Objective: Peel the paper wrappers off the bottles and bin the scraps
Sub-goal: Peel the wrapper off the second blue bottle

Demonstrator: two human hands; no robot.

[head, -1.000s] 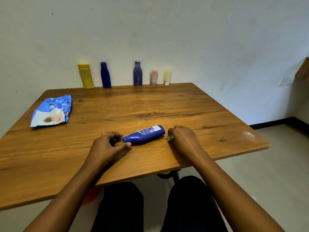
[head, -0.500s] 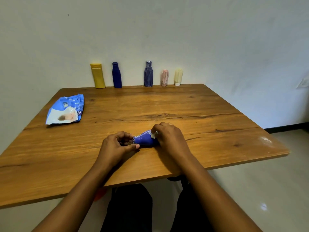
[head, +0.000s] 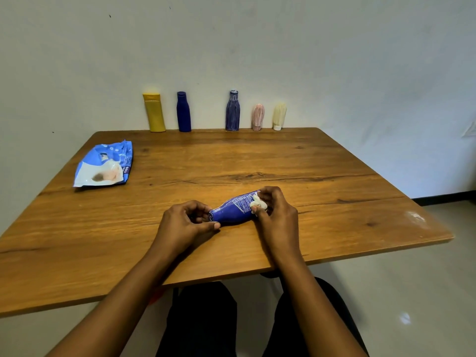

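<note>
Head view, left fingers (head: 210,225) grip bottle (head: 229,213); right fingers (head: 269,196) now pinch lifted wrapper (head: 257,201)

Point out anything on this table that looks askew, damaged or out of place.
The blue bottle lies on its side, left hand at its neck, its label crumpled into a white wad pinched by the right hand. A whitish smear marks the table's right corner.

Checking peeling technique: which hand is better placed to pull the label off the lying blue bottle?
Right hand: it pinches the crumpled label on the blue bottle; the left hand holds the neck.
</note>
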